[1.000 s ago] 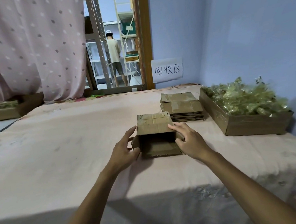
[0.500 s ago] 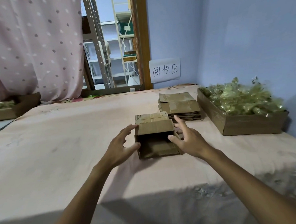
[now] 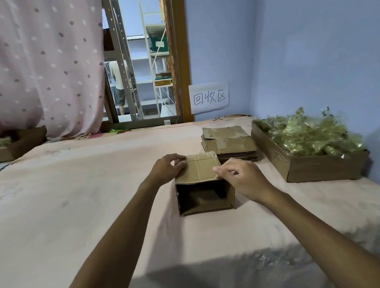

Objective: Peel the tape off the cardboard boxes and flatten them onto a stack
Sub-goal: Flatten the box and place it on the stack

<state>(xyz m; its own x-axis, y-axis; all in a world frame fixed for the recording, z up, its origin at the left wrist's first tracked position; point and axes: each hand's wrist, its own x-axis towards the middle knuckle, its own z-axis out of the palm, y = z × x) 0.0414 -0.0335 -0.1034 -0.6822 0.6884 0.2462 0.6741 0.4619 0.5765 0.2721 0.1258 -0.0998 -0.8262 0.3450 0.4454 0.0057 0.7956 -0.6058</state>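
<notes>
While the left hand point(image 3: 167, 168) grips the box point(image 3: 204, 187) mid-bed point(image 3: 76, 195), near the stack point(image 3: 229, 144), the right hand's point(image 3: 242, 177) fingers point(image 3: 221, 169) pinch its top edge; peel the tape point(image 3: 199, 160) slowly, pulling low.

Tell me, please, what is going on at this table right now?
A person is working on a small brown cardboard box that lies on its side on the pink-covered table, open end toward them. The left hand grips its top far-left corner. The right hand has its thumb and curled fingers at the top's right edge, apparently picking at the tape. The box is not yet flattened. A stack of flattened brown cardboard boxes lies behind it.
</notes>
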